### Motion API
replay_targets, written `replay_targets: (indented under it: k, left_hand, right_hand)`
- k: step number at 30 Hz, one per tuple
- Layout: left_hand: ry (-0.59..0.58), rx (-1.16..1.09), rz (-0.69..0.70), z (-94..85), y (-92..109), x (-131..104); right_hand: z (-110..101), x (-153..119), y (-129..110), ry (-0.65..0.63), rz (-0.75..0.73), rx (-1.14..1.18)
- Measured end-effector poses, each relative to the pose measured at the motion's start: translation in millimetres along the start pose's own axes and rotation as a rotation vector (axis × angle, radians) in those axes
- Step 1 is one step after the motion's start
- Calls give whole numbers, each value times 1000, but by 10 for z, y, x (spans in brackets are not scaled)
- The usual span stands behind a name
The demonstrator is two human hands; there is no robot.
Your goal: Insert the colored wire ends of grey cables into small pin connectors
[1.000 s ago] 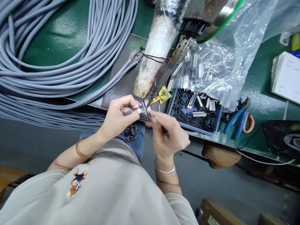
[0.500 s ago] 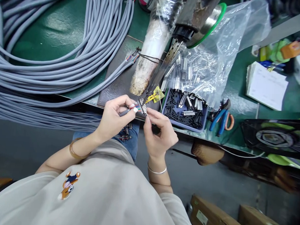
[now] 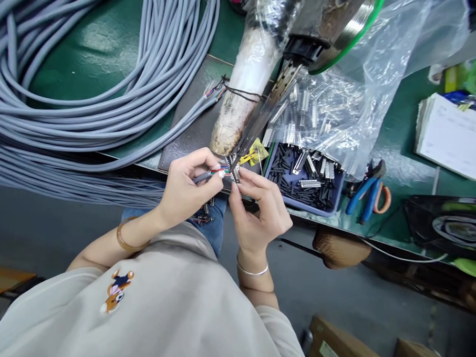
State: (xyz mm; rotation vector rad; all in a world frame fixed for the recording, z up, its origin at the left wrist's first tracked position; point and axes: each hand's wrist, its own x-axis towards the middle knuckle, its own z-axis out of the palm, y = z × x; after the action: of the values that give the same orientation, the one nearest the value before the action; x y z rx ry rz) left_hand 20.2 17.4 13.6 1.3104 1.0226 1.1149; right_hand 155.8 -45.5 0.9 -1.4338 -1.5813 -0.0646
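My left hand (image 3: 192, 187) pinches the stripped end of a grey cable, its thin coloured wires (image 3: 220, 172) fanned between thumb and fingers. These wires meet a metal multi-pin connector (image 3: 234, 169) at the table's front edge. My right hand (image 3: 260, 208) grips the connector's lower end between thumb and fingertips. The dark tip of a soldering iron (image 3: 260, 124), held in a fixed position above, reaches down to the connector. Just behind my right fingers lies a yellow piece (image 3: 256, 153) with a thin strand of solder wire (image 3: 261, 162) near it.
A blue tray (image 3: 319, 207) holds black sleeves and connectors, with a plastic bag (image 3: 387, 95) of connectors behind. Blue-handled cutters (image 3: 367, 197), a notepad (image 3: 453, 138) and a black fan (image 3: 449, 224) stand right. Coiled grey cables (image 3: 107, 102) cover the left. A white wrapped post (image 3: 242, 89) rises centrally.
The whole view has shifted, so the bench appears slightly farther right. Both hands keep their grip on the wires and connector at the iron's tip, with only small finger movement.
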Motion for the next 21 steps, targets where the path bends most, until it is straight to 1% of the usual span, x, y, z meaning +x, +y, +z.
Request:
replay_targets:
  k: [4, 8, 14, 21]
  left_hand:
    - [-37, -7, -22, -18, -20, 22]
    - [-53, -17, -45, -25, -59, 5]
    - [-35, -19, -1, -14, -60, -42]
    - [-25, 61, 44, 2, -73, -27]
  right_hand:
    - [-9, -29, -8, -10, -19, -43]
    - [-14, -64, 1, -50, 5, -36]
    - [-17, -42, -2, -11, 50, 22]
    - [10, -41, -5, -25, 71, 27]
